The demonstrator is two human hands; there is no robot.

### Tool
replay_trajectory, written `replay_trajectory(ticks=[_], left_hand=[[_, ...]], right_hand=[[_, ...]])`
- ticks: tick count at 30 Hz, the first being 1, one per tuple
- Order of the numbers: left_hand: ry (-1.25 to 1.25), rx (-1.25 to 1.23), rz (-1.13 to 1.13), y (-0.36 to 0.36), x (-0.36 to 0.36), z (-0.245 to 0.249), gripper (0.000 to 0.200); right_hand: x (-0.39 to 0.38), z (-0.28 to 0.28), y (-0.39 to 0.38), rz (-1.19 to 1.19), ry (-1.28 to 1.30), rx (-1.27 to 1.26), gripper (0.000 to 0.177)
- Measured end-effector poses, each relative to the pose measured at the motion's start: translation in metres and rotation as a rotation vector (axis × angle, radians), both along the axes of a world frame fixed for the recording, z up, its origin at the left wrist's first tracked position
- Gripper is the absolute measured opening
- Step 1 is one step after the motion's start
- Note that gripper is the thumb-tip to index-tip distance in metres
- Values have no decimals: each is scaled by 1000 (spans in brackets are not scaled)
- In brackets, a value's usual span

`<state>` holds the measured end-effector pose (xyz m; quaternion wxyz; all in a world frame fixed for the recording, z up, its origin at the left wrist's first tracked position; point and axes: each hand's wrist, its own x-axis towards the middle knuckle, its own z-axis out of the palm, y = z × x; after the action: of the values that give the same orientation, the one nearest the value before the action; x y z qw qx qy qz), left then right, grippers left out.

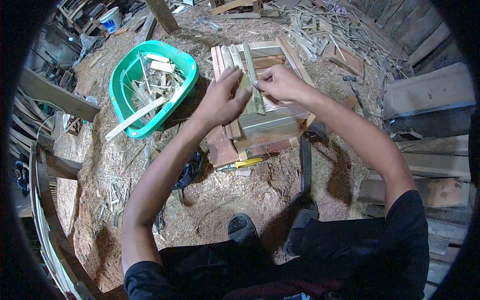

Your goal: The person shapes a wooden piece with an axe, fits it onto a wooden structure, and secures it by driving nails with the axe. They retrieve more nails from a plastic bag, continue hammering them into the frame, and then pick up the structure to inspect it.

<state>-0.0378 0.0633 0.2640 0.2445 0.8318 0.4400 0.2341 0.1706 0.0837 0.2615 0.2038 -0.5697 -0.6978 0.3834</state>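
Observation:
My right hand (282, 82) is closed in a pinch at the edge of a narrow wooden slat (257, 102), which lies tilted across a wooden frame (295, 112). Beside it, my left hand (222, 100) hovers over the frame's left side with its fingers stretched out and apart, and I see nothing in them. More pale wooden strips (226, 57) lie lengthwise under and beyond the left hand, which hides part of them. On the near end of the work stand lies a yellow-handled tool (248, 162), perhaps a cutter.
A green basin (117, 102) full of wood offcuts stands to the left, a long strip (132, 120) jutting over its rim. Scrap wood (320, 35) is heaped at the back right. Stacked boards (425, 92) line the right side. A post (162, 17) rises behind the basin.

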Motion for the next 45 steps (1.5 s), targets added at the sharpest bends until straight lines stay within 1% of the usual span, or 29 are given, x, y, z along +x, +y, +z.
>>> replay_trajectory(ticks=[1, 2, 5, 10, 13, 16, 22, 25, 28, 31, 34, 37, 40, 43, 45], left_hand=[[71, -14, -32, 1, 3, -1, 57], [-5, 153, -48, -3, 5, -15, 60], [-32, 109, -28, -6, 2, -18, 59], [-31, 82, -33, -5, 1, -19, 58], [5, 96, -48, -6, 2, -17, 59], [-1, 106, -46, -5, 2, -19, 60], [14, 111, -38, -4, 2, -21, 64], [-53, 129, -16, -5, 3, -22, 64], [-224, -33, 65, -10, 8, -20, 55], [-103, 104, 94, -13, 8, -11, 37], [53, 253, 11, -12, 7, -9, 31], [53, 170, 2, -17, 10, -7, 26], [10, 219, -6, -20, 9, -11, 26], [14, 274, 1, -21, 8, -14, 26], [13, 253, -3, -21, 8, -14, 27]], right_hand=[[0, -3, 6, -5, -11, -90, 30], [1, -13, 13, -13, 103, -93, 25], [0, -18, 17, -50, 290, -163, 21], [3, -20, 22, -50, 216, -175, 18], [4, -9, 13, -53, 287, -210, 19], [3, -17, 17, -29, 244, -131, 18], [2, -23, 15, -70, 368, -160, 18], [3, -24, 15, -41, 438, -207, 20], [3, -21, 14, -19, 316, -143, 21], [2, -24, 16, -53, 191, -99, 22], [2, -22, 18, -49, 202, -152, 23], [2, -13, 8, -86, 272, -160, 33], [4, -30, 20, -67, 227, -84, 32], [3, -45, 22, -44, 397, -92, 34], [3, -47, 23, -44, 396, -84, 36]])
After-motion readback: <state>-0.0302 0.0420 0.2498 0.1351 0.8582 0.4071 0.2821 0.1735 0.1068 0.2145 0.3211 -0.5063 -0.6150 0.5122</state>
